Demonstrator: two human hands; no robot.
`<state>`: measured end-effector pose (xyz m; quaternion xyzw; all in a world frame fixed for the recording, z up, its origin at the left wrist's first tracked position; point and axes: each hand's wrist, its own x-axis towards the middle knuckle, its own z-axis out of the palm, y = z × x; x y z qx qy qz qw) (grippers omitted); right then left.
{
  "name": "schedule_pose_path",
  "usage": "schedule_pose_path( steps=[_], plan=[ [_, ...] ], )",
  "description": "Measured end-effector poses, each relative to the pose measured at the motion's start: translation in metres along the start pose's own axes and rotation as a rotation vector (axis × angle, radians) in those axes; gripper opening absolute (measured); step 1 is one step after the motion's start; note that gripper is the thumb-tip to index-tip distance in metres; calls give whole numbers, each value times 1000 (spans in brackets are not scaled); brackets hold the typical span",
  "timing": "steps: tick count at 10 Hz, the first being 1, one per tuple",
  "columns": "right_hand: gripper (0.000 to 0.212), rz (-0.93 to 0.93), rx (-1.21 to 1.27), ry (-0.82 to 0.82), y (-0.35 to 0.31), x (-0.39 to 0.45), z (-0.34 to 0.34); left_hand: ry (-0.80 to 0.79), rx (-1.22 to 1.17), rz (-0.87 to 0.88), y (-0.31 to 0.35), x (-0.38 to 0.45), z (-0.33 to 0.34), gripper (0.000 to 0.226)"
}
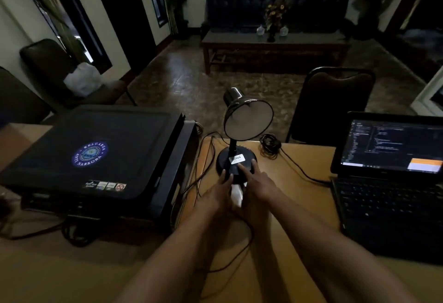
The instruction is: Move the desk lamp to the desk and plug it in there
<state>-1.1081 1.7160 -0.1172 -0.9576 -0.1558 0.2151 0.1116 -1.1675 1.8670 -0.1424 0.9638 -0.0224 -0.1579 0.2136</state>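
Smooth wooden desk point(299, 166) bears the round-based black lamp point(236, 159), both open hands touching its base.

Wood desk point(299, 209), w/ desk lamp point(236, 159), printer point(96, 154), laptop point(388, 183), coiled cable point(271, 145)

The near rim of the desk lamp point(236, 149) base is covered by the left hand point(217, 195) and right hand point(257, 189), and a white object point(237, 193) between the palms is too hidden to identify. The laptop point(393, 175) is cut by the right edge; its screen text is too small to read. The lamp's cord point(242, 252) passes under the forearms, its plug end untraceable, and the printer point(96, 159) front stickers are illegible.
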Motion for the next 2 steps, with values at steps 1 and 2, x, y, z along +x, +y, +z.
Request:
schedule_pose_path(
  steps=[1,2],
  plan=[
    [81,-7,10,15,-1,-8,5,-57,41,-100,9,-9,-14,79],
    [90,-16,27,28,5,-22,10,31,-28,-92,11,-26,-30,92]
  ],
)
